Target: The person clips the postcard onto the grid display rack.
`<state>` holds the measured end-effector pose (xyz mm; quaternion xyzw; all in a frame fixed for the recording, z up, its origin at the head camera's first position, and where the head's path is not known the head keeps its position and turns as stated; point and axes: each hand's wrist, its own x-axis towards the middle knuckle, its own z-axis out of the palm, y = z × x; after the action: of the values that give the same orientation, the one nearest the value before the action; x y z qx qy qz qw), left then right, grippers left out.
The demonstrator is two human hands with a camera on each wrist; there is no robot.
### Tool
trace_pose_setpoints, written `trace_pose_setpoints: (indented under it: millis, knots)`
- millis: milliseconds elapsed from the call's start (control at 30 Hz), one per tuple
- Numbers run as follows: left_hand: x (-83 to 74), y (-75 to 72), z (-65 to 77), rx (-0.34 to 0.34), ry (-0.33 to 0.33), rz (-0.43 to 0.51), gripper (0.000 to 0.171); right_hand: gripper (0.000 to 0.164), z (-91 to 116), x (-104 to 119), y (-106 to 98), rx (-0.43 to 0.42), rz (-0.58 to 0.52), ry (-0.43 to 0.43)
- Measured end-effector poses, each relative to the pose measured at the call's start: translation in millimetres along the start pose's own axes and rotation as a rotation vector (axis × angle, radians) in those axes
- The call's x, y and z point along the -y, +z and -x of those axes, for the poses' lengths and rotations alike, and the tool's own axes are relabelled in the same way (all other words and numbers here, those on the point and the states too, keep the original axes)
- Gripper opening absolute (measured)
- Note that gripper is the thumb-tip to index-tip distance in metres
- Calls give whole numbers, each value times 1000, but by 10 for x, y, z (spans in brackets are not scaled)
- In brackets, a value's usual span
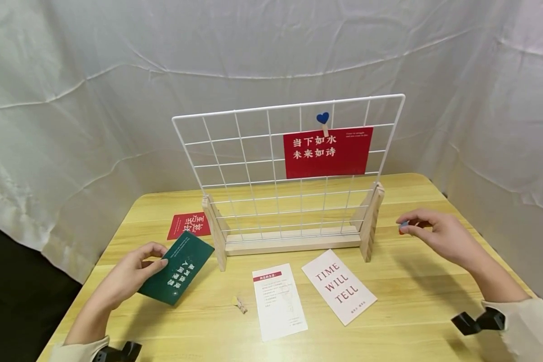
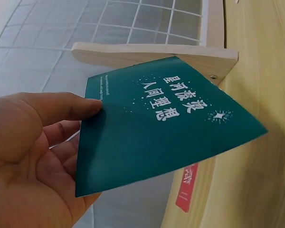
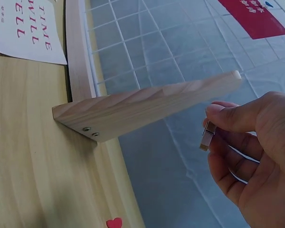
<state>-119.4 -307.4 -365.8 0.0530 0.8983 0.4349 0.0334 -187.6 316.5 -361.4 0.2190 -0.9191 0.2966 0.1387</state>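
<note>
My left hand (image 1: 131, 274) pinches a dark green card (image 1: 181, 271) with white lettering, thumb on its printed face and fingers behind. The card is tilted above the table at the left of the rack. In the left wrist view, the thumb presses near one edge of the card (image 2: 128, 152). Off the rack's right side, my right hand (image 1: 439, 237) holds a small wooden clothespin (image 3: 208, 136) between thumb and fingertips. A bit of blue (image 1: 404, 224) shows at those fingertips in the head view. The right hand (image 3: 270, 156) is raised beside the rack's wooden foot (image 3: 147, 104).
A white wire grid rack (image 1: 294, 245) on a wooden base stands mid-table. A blue-heart clothespin (image 1: 323, 118) fastens a red card (image 1: 328, 163) to it. On the table lie another red card (image 1: 187, 226), two white cards, a yellow-topped clothespin (image 1: 240, 304) and a red heart (image 3: 115, 223).
</note>
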Motion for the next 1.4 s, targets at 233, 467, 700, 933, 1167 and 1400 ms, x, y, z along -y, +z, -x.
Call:
trace_pose_setpoints:
  millis: [233, 467, 700, 933, 1167, 1400]
  knots:
    - [-59, -54, 42, -34, 20, -49, 18, 14, -45, 73, -32, 6, 5, -21]
    - [-96, -23, 31, -3, 64, 117, 32, 16, -137, 155, -78, 6, -5, -88]
    - [-158, 89, -29, 12, 66, 221, 34, 16, -208, 293, -144, 11, -2, -103]
    - [-241, 179, -85, -37, 45, 248, 35, 16, -263, 402, -159, 18, 27, -101]
    - [-301, 211, -147, -16, 157, 264, 31, 19, -322, 499, -171, 26, 30, -136]
    - [-364, 275, -197, 7, 180, 339, 48, 23, -411, 592, -162, 0, 1, -217]
